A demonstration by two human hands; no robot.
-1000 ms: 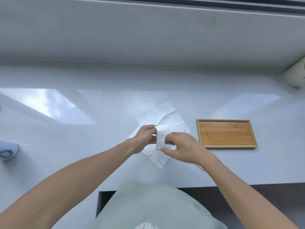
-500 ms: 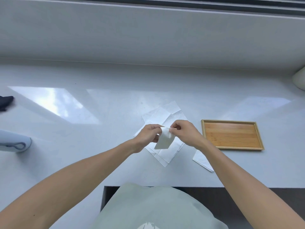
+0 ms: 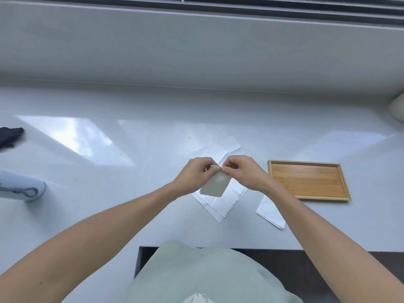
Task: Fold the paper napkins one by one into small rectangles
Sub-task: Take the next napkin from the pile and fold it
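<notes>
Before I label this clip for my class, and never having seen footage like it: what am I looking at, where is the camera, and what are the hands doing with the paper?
There is no machine here. A person wears a wide-angle camera on the head, looking forward and down, so you see their own two bare arms reaching out over a white counter.

The left hand and the right hand meet in the middle and together pinch the top edge of a small folded napkin, which hangs down from their fingertips, lifted off the counter.

Under it lies a loose pile of unfolded napkins. To the right lies another flat white napkin, partly hidden by the right forearm, and beyond it an empty wooden tray.

At the left edge are a pale object with a cord loop and something dark; I cannot tell what they are.
</notes>
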